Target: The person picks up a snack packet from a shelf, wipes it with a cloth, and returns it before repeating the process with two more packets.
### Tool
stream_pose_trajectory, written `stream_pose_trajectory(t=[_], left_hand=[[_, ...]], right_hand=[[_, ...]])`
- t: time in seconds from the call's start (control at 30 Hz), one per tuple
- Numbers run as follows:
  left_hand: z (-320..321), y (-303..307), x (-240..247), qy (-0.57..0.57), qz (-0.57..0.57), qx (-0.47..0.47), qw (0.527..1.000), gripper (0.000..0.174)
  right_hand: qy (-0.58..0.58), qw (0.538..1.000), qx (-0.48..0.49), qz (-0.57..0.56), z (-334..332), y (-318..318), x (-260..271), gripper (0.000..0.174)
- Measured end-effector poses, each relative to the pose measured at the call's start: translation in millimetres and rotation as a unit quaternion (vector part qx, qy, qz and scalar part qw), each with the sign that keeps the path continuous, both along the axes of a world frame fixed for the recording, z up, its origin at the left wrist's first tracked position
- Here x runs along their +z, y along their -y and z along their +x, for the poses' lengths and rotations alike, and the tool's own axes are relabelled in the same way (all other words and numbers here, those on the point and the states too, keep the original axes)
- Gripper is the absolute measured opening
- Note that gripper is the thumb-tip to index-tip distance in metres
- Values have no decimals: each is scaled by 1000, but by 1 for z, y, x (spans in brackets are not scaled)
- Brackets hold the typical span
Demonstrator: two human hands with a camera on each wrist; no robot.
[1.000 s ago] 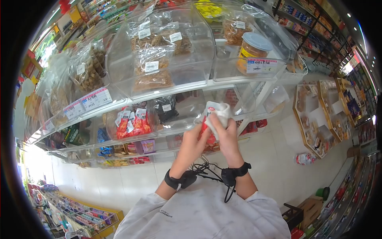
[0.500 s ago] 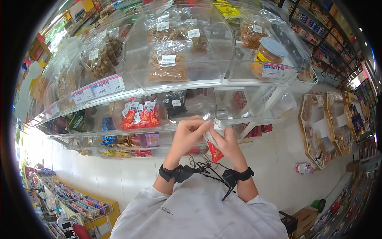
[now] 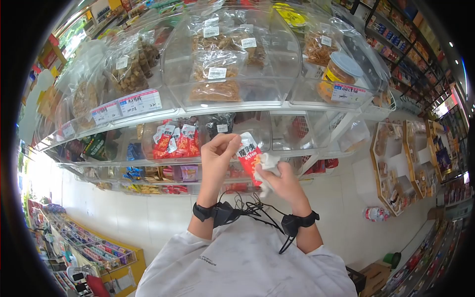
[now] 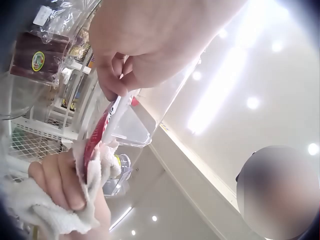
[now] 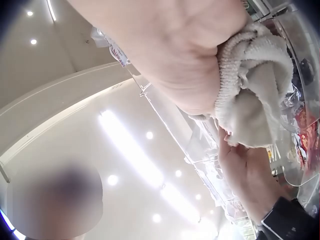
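Observation:
Between the two hands a red and white snack packet (image 3: 249,157) stands tilted, its printed face towards the head camera. My left hand (image 3: 216,157) pinches the packet's white upper end between thumb and fingers. A crumpled white cloth (image 3: 267,163) is gripped in my right hand (image 3: 287,184) and lies against the packet's lower right side. In the left wrist view the packet (image 4: 100,131) appears edge-on, its lower part tucked into the cloth (image 4: 95,195). The cloth (image 5: 252,85) hides the packet in the right wrist view.
Clear display bins with bagged snacks (image 3: 216,79) and a lidded tub (image 3: 341,69) stand above and ahead of the hands. Similar red packets (image 3: 175,141) fill a lower bin at left. A bottle pack (image 3: 376,214) sits on the floor (image 3: 341,203) at right.
The packet has been turned: half a second ago its red end hung below the cloth, now its white end points up in the left fingers. The cloth has moved lower along it.

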State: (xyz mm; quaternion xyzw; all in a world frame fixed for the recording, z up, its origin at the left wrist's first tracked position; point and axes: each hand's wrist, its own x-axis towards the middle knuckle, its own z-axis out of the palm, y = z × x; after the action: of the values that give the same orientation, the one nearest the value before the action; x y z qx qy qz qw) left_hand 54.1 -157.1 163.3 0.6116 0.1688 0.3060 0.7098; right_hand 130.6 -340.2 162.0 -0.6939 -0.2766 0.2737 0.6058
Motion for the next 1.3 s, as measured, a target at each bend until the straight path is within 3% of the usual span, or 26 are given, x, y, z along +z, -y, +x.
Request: stream_pose_trajectory(t=[0.1,0.33,0.43,0.6,0.73,0.83,0.93,1.03,1.1,1.2,1.27,1.3], left_hand=[[-5,-2,3,-4,-22,9,1000,22],[-21,-17,-4,37,-43,87,995,23],[-25,-19,-5,47,-44,110,992,22],[-30,-16,-4,90,-75,122,986,20],[-42,-18,-3,36,-105,76,991,23],[-49,-31,-13,52,-117,99,987,24],[-62,-56,-2,103,-128,171,972,24],[-86,-93,-11,33,-78,87,993,25],[-88,-89,-8,13,-101,-24,994,28],[-85,-74,-19,-21,-101,-138,985,28],[-86,-74,-26,-18,-88,-123,988,28],[-88,-75,-30,-16,-82,-111,990,28]], right_hand=[[-90,995,-24,-41,7,-2,2,35],[-90,978,-168,84,14,-18,-3,45],[-130,973,-146,118,4,-40,-6,44],[-118,988,-62,75,-20,-70,-2,39],[-108,991,-28,68,-23,-83,-2,37],[-102,992,72,0,-23,-84,5,38],[-151,986,76,13,-11,-81,-1,47],[-73,985,-100,120,-5,-91,-6,58],[-59,994,-70,50,-12,-103,-15,66],[9,997,-73,0,-51,-136,-9,48],[15,996,-85,-5,-59,-146,-11,37],[84,993,-84,-11,-59,-147,-16,34]])
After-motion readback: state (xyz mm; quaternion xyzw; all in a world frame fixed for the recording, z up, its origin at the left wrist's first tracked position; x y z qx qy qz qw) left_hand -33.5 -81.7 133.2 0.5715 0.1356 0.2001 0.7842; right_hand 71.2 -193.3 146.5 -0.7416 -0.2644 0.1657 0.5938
